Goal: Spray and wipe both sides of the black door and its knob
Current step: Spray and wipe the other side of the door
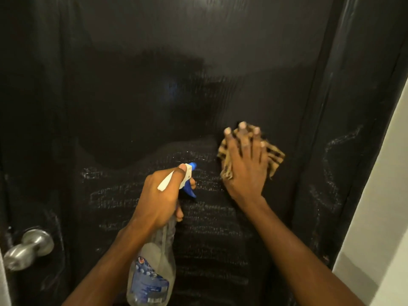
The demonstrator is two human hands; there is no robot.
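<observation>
Door (154,85): black and glossy; fills the view from 9 o'clock across to 3 o'clock; pale streaky wet marks run over its lower half toward 6 o'clock; a darker smooth patch sits near the centre
Knob (28,248): round, silver metal; at 8 o'clock by the door's left edge; well apart from both hands
Left hand (161,195): just below centre, toward 6 o'clock; fingers curled round the neck of the spray bottle (152,272), grasping it
Spray bottle: clear plastic with a blue label; white head with blue nozzle and trigger; nozzle points at the door; body hangs down toward 7 o'clock
Right hand (245,164): just right of centre, toward 3 o'clock; fingers straight and spread, not clenched; palm presses the cloth (273,155) flat on the door
Cloth: tan with dark checks; bunched under the right palm, touching the door; edges stick out on both sides of the hand
Wall (375,239): white; at 4 o'clock, beside the door's dark frame (353,107)
</observation>
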